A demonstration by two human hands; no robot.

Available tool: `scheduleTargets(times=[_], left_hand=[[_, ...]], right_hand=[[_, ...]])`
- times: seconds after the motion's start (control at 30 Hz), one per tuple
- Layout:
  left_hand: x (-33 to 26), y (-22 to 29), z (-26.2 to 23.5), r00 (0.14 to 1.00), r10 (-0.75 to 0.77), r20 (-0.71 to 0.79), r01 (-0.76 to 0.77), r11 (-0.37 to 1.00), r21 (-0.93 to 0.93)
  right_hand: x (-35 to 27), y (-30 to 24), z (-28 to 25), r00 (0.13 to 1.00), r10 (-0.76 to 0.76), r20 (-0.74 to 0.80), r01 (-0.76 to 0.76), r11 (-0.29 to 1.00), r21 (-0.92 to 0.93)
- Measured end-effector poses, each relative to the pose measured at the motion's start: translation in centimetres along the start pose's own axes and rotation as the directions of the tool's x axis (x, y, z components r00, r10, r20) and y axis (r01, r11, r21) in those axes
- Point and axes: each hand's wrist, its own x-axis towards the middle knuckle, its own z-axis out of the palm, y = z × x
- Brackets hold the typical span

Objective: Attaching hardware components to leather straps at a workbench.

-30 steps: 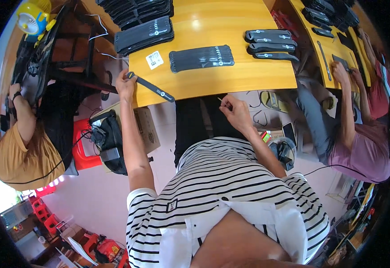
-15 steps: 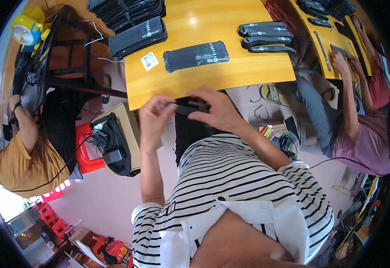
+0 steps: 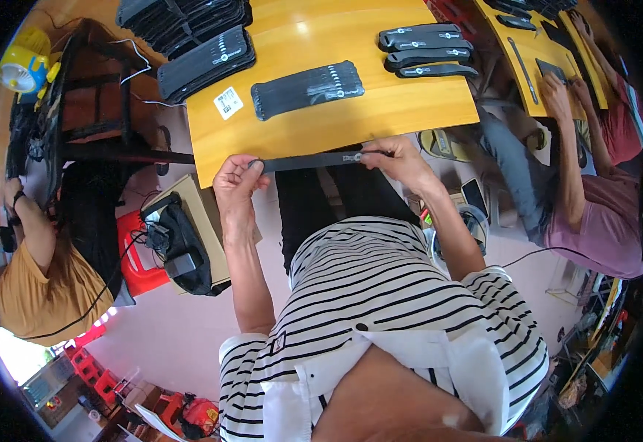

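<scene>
Strap (image 3: pixel 310 160), seemingly taut, fingers (image 3: pixel 240 161) at both ends

A black-striped white shirt (image 3: pixel 402 295) with white collar (image 3: pixel 476 368) tops black trousers (image 3: pixel 306 210).

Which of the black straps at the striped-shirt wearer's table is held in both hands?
The single strap stretched between the left hand and right hand; the other black straps lie grouped on the yellow table.

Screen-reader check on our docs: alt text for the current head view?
Left hand and right hand hold a black strap out straight at the near edge of a yellow wood-grain table, which bears overlapping black straps, a white label and black strap piles. Other people are at either side.
</scene>
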Motion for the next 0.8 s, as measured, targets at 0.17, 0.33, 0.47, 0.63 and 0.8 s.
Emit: scheduleTargets(times=[0.17, 0.33, 0.47, 0.63, 0.8], left_hand=[[1.8, -0.6, 0.0, 0.994, -0.105, 0.044, 0.103, 0.994, 0.043], [4.9, -0.7, 1.2, 0.997, -0.070, -0.012, 0.071, 0.991, 0.114], [7.9, -2.0, 0.9, 1.000, 0.015, -0.024, -0.008, 0.963, 0.268], [9.8, -3.0, 1.4, 0.993, 0.043, -0.106, 0.004, 0.915, 0.404], [10.9, -4.3, 1.0, 0.986, 0.077, -0.148, -0.010, 0.912, 0.409]], right_hand=[[1.4, 1.1, -1.2, 0.982, 0.056, -0.181, -0.036, 0.993, 0.111], [4.4, 2.4, -1.9, 0.967, -0.017, -0.253, 0.022, 1.000, 0.019], [7.4, 3.1, -2.8, 0.919, -0.147, -0.365, 0.111, 0.987, -0.119], [9.4, 3.7, -3.2, 0.914, -0.089, -0.395, 0.040, 0.991, -0.129], [10.0, 3.9, -3.3, 0.901, -0.115, -0.419, 0.033, 0.980, -0.198]])
